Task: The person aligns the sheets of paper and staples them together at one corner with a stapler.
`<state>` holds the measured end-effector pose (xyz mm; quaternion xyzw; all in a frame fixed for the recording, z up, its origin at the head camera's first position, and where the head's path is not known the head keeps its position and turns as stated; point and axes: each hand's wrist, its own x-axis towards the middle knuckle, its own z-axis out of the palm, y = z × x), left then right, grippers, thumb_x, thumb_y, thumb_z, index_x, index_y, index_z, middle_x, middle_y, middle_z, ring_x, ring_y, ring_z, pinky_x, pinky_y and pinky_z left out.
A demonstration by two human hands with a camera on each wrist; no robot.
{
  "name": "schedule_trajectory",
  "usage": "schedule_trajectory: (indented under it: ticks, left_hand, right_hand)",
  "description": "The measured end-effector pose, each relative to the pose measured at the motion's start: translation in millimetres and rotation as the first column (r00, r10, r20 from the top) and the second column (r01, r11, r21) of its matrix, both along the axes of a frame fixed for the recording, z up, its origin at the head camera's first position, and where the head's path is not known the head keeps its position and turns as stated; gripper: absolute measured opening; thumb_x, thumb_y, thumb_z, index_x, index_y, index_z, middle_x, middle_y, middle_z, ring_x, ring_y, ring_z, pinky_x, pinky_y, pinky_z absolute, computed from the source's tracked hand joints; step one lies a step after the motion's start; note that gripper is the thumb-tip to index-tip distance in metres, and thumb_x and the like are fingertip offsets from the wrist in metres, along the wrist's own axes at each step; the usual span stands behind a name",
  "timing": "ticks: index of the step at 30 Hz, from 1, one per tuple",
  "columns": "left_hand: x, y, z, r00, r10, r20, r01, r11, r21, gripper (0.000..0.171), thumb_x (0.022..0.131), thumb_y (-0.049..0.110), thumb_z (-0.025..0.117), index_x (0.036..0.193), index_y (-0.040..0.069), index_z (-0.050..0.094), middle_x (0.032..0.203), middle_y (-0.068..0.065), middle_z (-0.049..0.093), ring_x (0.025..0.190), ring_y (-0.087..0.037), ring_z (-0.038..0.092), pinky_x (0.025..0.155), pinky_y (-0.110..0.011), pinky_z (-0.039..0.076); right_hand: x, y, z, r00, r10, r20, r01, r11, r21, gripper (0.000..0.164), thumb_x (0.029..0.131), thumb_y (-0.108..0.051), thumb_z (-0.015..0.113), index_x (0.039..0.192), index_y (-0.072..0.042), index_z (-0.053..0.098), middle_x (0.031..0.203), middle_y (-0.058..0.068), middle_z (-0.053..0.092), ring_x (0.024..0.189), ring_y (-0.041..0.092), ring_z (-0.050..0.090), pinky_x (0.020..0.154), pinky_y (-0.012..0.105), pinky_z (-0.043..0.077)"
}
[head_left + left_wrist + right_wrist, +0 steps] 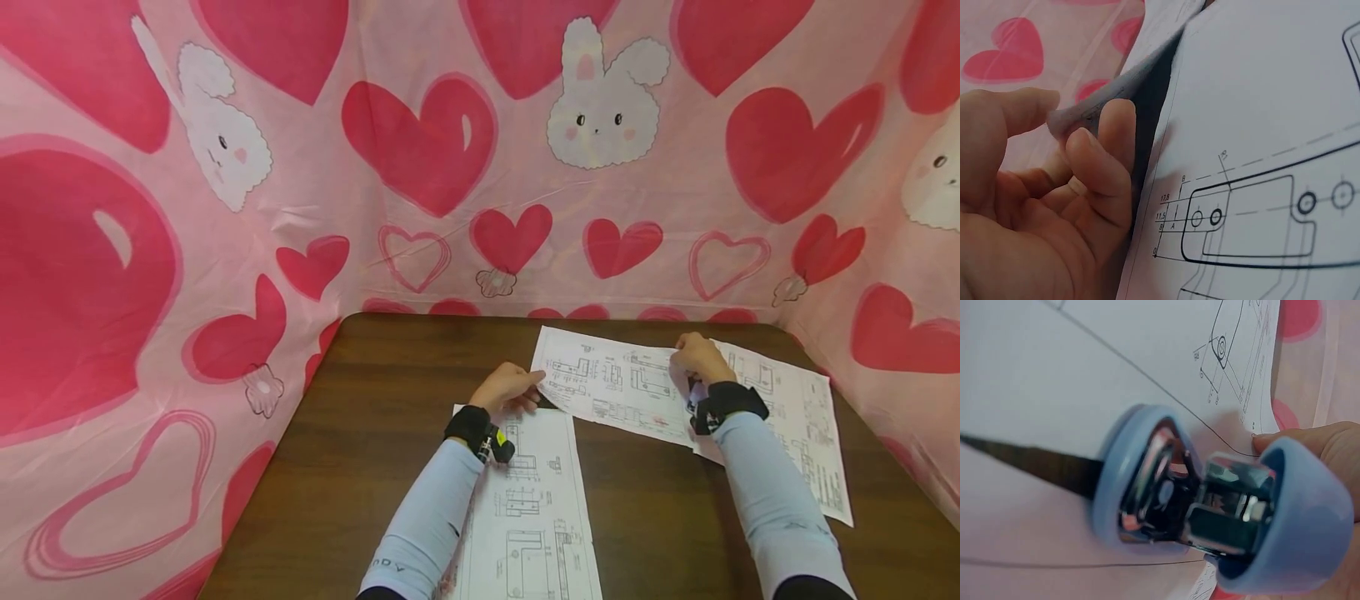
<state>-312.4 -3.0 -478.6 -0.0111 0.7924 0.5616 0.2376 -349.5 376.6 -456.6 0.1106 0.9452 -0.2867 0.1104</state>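
Note:
In the head view my left hand (507,388) pinches the left edge of a printed drawing sheet (600,392) between thumb and fingers. The left wrist view shows that edge (1094,107) bent up at the fingertips. My right hand (701,358) grips the sheet's other end near its top edge, where it meets a second drawing sheet (813,417). A small light-blue stapler (1310,519) with metal inner parts sits in the right hand, over the paper. A third sheet (547,500) lies under the left forearm.
The sheets are on a dark brown wooden table (360,467). A pink cloth (420,250) with red hearts and white rabbits hangs behind the table and along both sides.

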Motion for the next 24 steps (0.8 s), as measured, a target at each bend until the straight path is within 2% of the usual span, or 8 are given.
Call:
schedule_trajectory:
  ticks: [4, 10, 19, 24]
  left_hand:
    - [2.0, -0.1, 1.5, 1.000, -0.016, 0.000, 0.016, 1.000, -0.025, 0.031, 0.094, 0.035, 0.064, 0.089, 0.006, 0.071, 0.071, -0.005, 0.066, 0.055, -0.014, 0.060, 0.049, -0.022, 0.043]
    - [1.9, 0.5, 5.2, 1.000, 0.000, -0.007, 0.000, 1.000, -0.011, 0.020, 0.095, 0.024, 0.063, 0.092, 0.005, 0.067, 0.073, -0.007, 0.067, 0.056, -0.014, 0.062, 0.049, -0.022, 0.043]
    - [-1.8, 2.6, 10.1, 0.999, 0.020, -0.046, -0.020, 1.000, -0.011, 0.018, 0.098, 0.023, 0.058, 0.097, 0.005, 0.063, 0.078, -0.007, 0.072, 0.058, -0.012, 0.067, 0.052, -0.021, 0.047]
    - [-4.2, 2.9, 13.7, 0.996, 0.034, -0.081, -0.037, 0.998, -0.041, 0.018, 0.097, 0.025, 0.059, 0.093, 0.007, 0.062, 0.078, -0.006, 0.072, 0.060, -0.014, 0.067, 0.056, -0.026, 0.048]
  right_hand:
    - [0.3, -0.5, -1.2, 1.000, -0.002, -0.004, 0.002, 1.000, -0.005, 0.034, 0.088, -0.010, 0.054, 0.117, 0.008, 0.049, 0.100, 0.022, 0.054, 0.084, 0.032, 0.053, 0.064, 0.034, 0.046]
    - [0.1, 2.7, 0.7, 0.999, 0.025, -0.031, -0.025, 1.000, 0.018, 0.033, 0.090, -0.012, 0.053, 0.116, 0.008, 0.052, 0.098, 0.022, 0.059, 0.079, 0.031, 0.057, 0.062, 0.033, 0.049]
    - [2.9, 7.1, 11.6, 0.997, 0.060, -0.056, -0.058, 0.998, 0.038, 0.034, 0.092, -0.015, 0.050, 0.117, 0.008, 0.052, 0.096, 0.023, 0.063, 0.069, 0.027, 0.063, 0.061, 0.033, 0.050]
    - [0.9, 10.9, 14.1, 0.986, 0.084, -0.142, -0.077, 0.996, 0.054, 0.033, 0.091, -0.014, 0.054, 0.113, 0.011, 0.056, 0.098, 0.025, 0.063, 0.070, 0.024, 0.064, 0.060, 0.031, 0.051]
